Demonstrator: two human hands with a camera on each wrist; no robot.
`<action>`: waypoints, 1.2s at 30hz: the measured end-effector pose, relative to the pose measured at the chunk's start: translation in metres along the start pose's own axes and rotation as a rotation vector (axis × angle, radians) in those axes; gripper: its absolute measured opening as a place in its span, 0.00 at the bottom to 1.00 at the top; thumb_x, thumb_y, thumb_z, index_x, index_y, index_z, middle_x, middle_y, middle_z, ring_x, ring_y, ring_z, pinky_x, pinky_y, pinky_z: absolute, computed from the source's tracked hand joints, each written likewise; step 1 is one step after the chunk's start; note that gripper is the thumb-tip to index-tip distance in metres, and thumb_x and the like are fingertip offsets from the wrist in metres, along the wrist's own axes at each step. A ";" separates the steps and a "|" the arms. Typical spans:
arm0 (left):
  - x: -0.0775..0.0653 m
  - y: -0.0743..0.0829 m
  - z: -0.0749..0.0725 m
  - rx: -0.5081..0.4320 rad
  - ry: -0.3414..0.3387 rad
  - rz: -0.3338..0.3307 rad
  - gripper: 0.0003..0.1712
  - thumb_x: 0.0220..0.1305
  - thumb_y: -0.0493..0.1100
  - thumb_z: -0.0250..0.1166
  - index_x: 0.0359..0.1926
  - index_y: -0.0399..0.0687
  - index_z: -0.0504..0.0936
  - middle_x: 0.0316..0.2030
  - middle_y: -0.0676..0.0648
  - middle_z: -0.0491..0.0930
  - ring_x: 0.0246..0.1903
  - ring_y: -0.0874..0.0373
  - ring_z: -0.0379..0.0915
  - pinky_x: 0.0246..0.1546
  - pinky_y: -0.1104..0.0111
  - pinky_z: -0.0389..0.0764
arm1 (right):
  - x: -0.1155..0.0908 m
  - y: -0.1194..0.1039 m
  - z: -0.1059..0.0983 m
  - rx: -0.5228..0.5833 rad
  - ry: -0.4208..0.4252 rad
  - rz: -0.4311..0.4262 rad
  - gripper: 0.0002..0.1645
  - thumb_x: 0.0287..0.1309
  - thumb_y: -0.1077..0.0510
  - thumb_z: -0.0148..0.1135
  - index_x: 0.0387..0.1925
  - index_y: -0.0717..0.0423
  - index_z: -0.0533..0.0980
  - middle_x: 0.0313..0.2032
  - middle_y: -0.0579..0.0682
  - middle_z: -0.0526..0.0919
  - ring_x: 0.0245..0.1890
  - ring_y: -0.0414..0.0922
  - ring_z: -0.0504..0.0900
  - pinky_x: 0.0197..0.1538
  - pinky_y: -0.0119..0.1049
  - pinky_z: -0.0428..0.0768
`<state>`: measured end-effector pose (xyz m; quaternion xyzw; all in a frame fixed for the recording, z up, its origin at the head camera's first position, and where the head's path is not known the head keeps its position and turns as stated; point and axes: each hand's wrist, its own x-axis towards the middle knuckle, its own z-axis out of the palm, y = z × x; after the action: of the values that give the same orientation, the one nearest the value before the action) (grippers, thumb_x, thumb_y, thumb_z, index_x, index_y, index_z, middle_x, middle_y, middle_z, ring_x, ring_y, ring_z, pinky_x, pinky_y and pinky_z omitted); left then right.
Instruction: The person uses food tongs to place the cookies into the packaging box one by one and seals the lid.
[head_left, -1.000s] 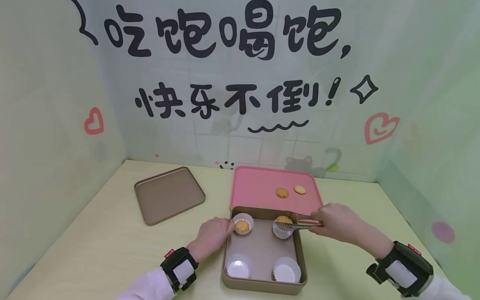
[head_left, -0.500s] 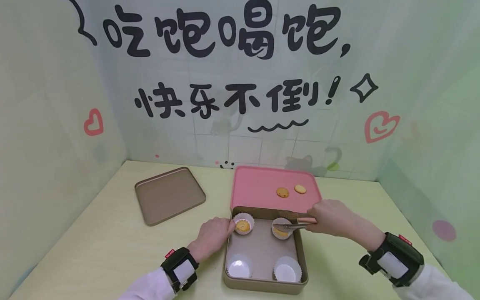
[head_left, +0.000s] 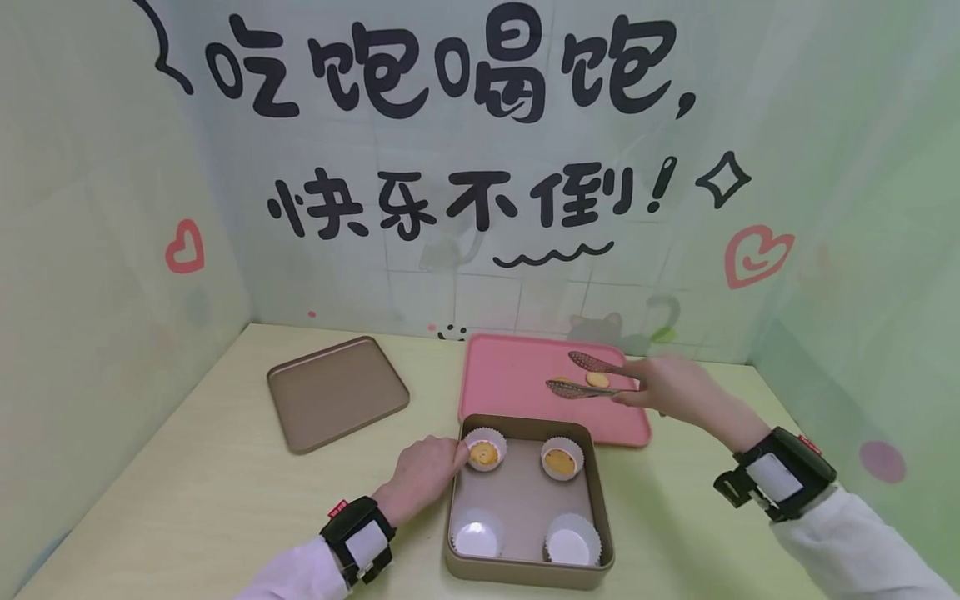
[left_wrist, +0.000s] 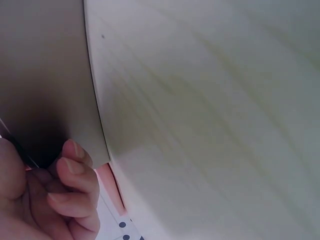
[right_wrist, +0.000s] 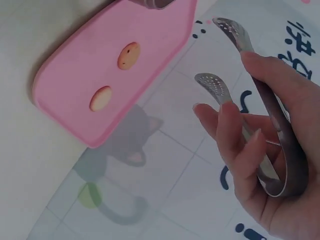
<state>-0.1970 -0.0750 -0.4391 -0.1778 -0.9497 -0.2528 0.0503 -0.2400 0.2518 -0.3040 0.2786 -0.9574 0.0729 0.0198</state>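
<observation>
My right hand (head_left: 678,389) holds metal tongs (right_wrist: 274,107), their perforated ends spread with nothing between them, over the pink tray (head_left: 506,375). Below lie two cookies, one spotted (right_wrist: 129,55) and one plain (right_wrist: 100,98); the tongs partly hide the spotted one in the head view. With thumb and curled fingers, my left hand (head_left: 420,471) grips the upper left rim of a brown rectangular baking tin (head_left: 528,573). Inside it, the two far white paper cups each hold a cookie, at left (head_left: 483,453) and right (head_left: 558,462). The near cups, left (head_left: 477,533) and right (head_left: 573,540), hold none.
A shallow brown tray (head_left: 337,392) lies at the back left of the pale wooden table (head_left: 225,467). The pink tray sits right behind the tin. Printed fabric walls (head_left: 420,300) close off the back and both sides.
The tongs have let go of a cookie in the far right paper cup. My right hand has lifted them back over the pink tray, and their ends have spread. My left hand stays on the tin.
</observation>
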 end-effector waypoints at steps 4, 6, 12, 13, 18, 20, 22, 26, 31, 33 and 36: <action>-0.001 -0.001 0.001 0.003 0.005 0.007 0.24 0.71 0.41 0.48 0.14 0.49 0.59 0.14 0.54 0.52 0.15 0.61 0.54 0.14 0.69 0.55 | 0.016 0.015 0.011 0.020 -0.039 0.075 0.15 0.56 0.49 0.68 0.24 0.53 0.76 0.16 0.42 0.70 0.10 0.37 0.71 0.18 0.33 0.70; -0.001 -0.001 0.001 0.006 0.007 0.010 0.24 0.71 0.41 0.48 0.14 0.49 0.60 0.14 0.54 0.51 0.15 0.61 0.54 0.14 0.69 0.55 | 0.023 0.022 0.018 0.027 -0.057 0.100 0.17 0.56 0.49 0.68 0.20 0.52 0.74 0.16 0.42 0.70 0.11 0.38 0.72 0.19 0.34 0.70; -0.003 0.001 -0.002 -0.002 0.005 -0.001 0.24 0.70 0.41 0.48 0.14 0.49 0.60 0.14 0.54 0.52 0.16 0.60 0.55 0.14 0.68 0.55 | 0.040 0.034 0.039 0.075 -0.092 0.134 0.21 0.54 0.49 0.69 0.14 0.50 0.72 0.12 0.43 0.71 0.10 0.41 0.75 0.18 0.32 0.70; -0.004 0.001 -0.002 -0.003 0.004 -0.003 0.24 0.70 0.41 0.48 0.14 0.49 0.60 0.14 0.54 0.52 0.16 0.61 0.55 0.15 0.68 0.55 | 0.043 0.035 0.041 0.085 -0.099 0.144 0.21 0.54 0.50 0.69 0.13 0.51 0.72 0.12 0.44 0.72 0.10 0.40 0.74 0.17 0.32 0.70; -0.003 0.002 -0.003 -0.005 0.000 -0.003 0.24 0.71 0.42 0.48 0.15 0.49 0.60 0.15 0.55 0.52 0.16 0.61 0.55 0.15 0.69 0.54 | 0.051 0.038 0.049 0.117 -0.149 0.215 0.18 0.53 0.50 0.69 0.16 0.53 0.77 0.16 0.50 0.78 0.10 0.38 0.74 0.17 0.30 0.70; -0.003 0.002 -0.003 -0.005 -0.002 -0.005 0.24 0.71 0.42 0.48 0.15 0.49 0.60 0.15 0.54 0.52 0.16 0.60 0.55 0.15 0.69 0.55 | 0.052 0.039 0.051 0.122 -0.163 0.232 0.17 0.54 0.50 0.69 0.17 0.54 0.77 0.16 0.50 0.79 0.10 0.38 0.73 0.17 0.30 0.70; -0.002 0.002 -0.003 -0.002 -0.005 -0.008 0.24 0.71 0.42 0.48 0.15 0.49 0.60 0.15 0.54 0.53 0.17 0.60 0.56 0.15 0.68 0.55 | 0.053 0.040 0.053 0.125 -0.171 0.230 0.17 0.54 0.51 0.68 0.17 0.54 0.77 0.16 0.50 0.79 0.10 0.38 0.73 0.16 0.30 0.69; -0.001 0.001 -0.002 0.003 -0.013 -0.011 0.24 0.71 0.42 0.48 0.15 0.49 0.61 0.14 0.53 0.53 0.17 0.59 0.57 0.16 0.68 0.56 | 0.053 0.042 0.055 0.126 -0.178 0.234 0.16 0.54 0.51 0.68 0.17 0.54 0.77 0.16 0.50 0.79 0.10 0.39 0.73 0.17 0.30 0.68; -0.002 0.000 -0.002 0.004 -0.010 -0.008 0.24 0.71 0.42 0.48 0.14 0.49 0.61 0.15 0.54 0.53 0.17 0.60 0.56 0.15 0.68 0.56 | 0.054 0.044 0.056 0.112 -0.191 0.244 0.15 0.55 0.51 0.68 0.21 0.57 0.80 0.17 0.51 0.79 0.10 0.39 0.74 0.17 0.29 0.67; -0.002 0.000 -0.002 0.001 -0.007 -0.006 0.24 0.71 0.42 0.48 0.14 0.49 0.60 0.15 0.54 0.52 0.17 0.60 0.56 0.15 0.68 0.55 | 0.055 0.044 0.056 0.109 -0.195 0.241 0.15 0.55 0.50 0.68 0.22 0.57 0.81 0.18 0.51 0.79 0.11 0.39 0.75 0.17 0.29 0.67; -0.003 0.001 -0.003 0.001 0.006 0.004 0.24 0.70 0.41 0.48 0.14 0.49 0.60 0.15 0.54 0.52 0.17 0.60 0.56 0.14 0.68 0.57 | 0.056 0.044 0.056 0.105 -0.204 0.236 0.13 0.55 0.51 0.68 0.27 0.57 0.83 0.18 0.51 0.80 0.12 0.43 0.77 0.17 0.29 0.66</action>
<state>-0.1941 -0.0763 -0.4369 -0.1789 -0.9493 -0.2527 0.0540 -0.3110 0.2502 -0.3606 0.1710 -0.9754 0.0959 -0.1009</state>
